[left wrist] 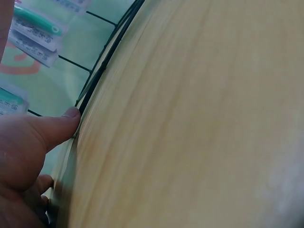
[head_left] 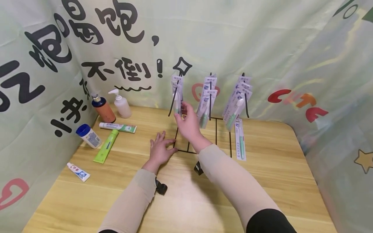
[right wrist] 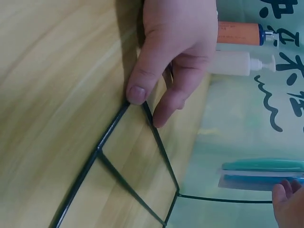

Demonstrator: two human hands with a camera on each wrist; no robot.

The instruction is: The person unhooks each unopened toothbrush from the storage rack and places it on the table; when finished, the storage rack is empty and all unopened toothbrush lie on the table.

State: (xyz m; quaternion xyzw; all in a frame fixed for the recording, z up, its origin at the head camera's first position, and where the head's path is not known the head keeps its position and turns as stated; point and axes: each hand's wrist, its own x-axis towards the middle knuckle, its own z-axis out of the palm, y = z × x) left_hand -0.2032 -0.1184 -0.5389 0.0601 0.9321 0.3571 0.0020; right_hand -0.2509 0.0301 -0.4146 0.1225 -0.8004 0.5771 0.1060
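In the head view a black wire display rack (head_left: 216, 132) stands on the table, with packaged toothbrushes on its three hooks. My right hand (head_left: 190, 124) is at the left hook and holds a packaged toothbrush (head_left: 176, 103) between thumb and fingers; its fingertips (right wrist: 284, 188) show at the pack's end in the right wrist view. My left hand (head_left: 160, 149) holds the front left corner of the rack's base, thumb on the front wire and forefinger on the side wire. More packs hang on the middle hook (head_left: 210, 111) and the right hook (head_left: 247, 106).
Another packaged toothbrush (head_left: 240, 139) lies right of the base. At the left stand an orange bottle (head_left: 105, 110), a pink pump bottle (head_left: 123, 106) and a blue-capped white bottle (head_left: 90, 137). A white-green tube (head_left: 118, 127), a green tube (head_left: 106, 147) and a small tube (head_left: 78, 172) lie nearby.
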